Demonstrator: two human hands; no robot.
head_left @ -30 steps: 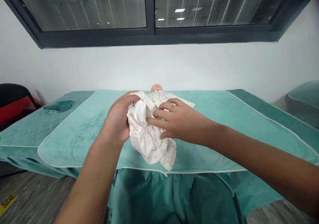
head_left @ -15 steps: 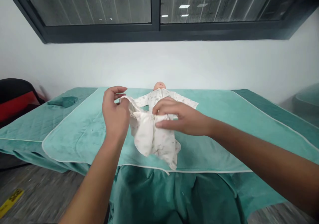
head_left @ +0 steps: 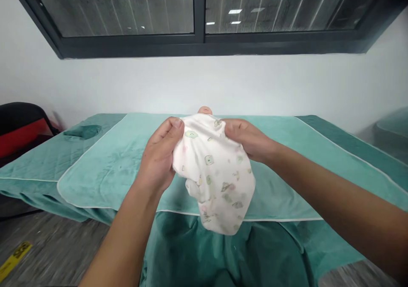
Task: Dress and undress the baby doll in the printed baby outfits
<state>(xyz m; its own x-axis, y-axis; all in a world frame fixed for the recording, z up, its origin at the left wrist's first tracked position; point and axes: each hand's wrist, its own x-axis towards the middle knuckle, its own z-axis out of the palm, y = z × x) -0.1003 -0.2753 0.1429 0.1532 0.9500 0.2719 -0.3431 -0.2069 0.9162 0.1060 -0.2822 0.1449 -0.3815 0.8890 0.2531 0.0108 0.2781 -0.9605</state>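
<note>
A pair of small white baby pants [head_left: 219, 172], printed with green and pink pictures, hangs spread out between my hands above the front of the bed. My left hand [head_left: 161, 153] pinches the upper left edge, thumb on top. At the upper right, my right hand [head_left: 250, 139] grips the same garment, its fingertips partly behind the cloth. Beyond it lies a baby doll, of which only the top of the head [head_left: 205, 109] shows. The held cloth hides the doll's body and its shirt.
A light green blanket [head_left: 105, 168] with white piping covers the bed [head_left: 47, 159]. Darker green fabric [head_left: 229, 257] drapes over the front edge. A black and red object [head_left: 24, 132] stands at the left. Behind are a white wall [head_left: 143, 83] and a dark-framed window [head_left: 127, 46].
The bunched pants have been lifted and spread toward me, with the printed side now showing. My right hand has moved up to the upper right edge. The doll's shirt has become hidden.
</note>
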